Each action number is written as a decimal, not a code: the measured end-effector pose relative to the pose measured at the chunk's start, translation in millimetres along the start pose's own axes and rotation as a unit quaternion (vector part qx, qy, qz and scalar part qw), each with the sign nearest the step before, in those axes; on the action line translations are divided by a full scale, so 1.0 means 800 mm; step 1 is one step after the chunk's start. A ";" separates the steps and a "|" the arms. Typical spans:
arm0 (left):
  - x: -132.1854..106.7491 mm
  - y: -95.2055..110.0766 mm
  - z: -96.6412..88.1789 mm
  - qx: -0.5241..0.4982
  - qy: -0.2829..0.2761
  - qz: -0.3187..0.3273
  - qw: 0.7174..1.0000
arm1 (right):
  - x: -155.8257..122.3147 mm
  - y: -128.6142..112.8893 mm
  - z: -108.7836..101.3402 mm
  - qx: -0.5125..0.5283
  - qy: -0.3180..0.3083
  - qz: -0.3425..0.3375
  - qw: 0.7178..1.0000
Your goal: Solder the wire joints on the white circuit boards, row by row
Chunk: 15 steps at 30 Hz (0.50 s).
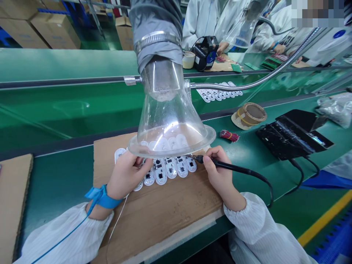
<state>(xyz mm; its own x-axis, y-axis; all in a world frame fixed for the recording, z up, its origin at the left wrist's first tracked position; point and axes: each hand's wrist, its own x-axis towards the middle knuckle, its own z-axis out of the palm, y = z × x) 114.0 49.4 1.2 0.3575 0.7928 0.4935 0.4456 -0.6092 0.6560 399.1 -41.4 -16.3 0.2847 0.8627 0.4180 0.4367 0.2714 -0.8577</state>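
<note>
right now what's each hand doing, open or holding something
left hand: fingers curled at the white circuit boards, cannot tell if holding anything
right hand: closed, holding a soldering iron

The green workbench is running right across the view, and a big cardboard sheet is sitting on it dead centre, w/ a 2nd cardboard piece lying well off to the left. Over on the right, a bundle of red wires is lying near a tan tape roll. A black electronic unit is sitting further right, cables trailing, & a clear plastic bag is bunching up by the far edge. The next bench back is carrying a small tape roll & a black device.
</note>
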 end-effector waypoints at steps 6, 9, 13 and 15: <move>-0.001 0.003 -0.003 0.000 0.019 -0.018 1.000 | -0.001 0.003 -0.001 -0.002 0.011 0.002 1.000; -0.001 0.003 -0.004 0.003 0.018 -0.030 0.999 | -0.004 0.004 -0.003 -0.001 0.020 0.002 1.000; 0.000 0.004 -0.004 0.001 0.018 -0.037 0.999 | -0.006 0.003 -0.003 -0.012 0.003 0.003 1.000; 0.001 0.005 -0.003 -0.004 0.020 -0.032 0.999 | -0.005 0.002 -0.002 -0.012 -0.014 0.005 1.000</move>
<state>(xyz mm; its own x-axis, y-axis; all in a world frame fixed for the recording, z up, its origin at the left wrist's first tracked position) 114.0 47.6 6.2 0.2956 0.8301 0.4727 0.4602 -0.5574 0.6911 400.1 -45.6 -18.5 0.2655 0.8771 0.4003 0.4548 0.2522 -0.8542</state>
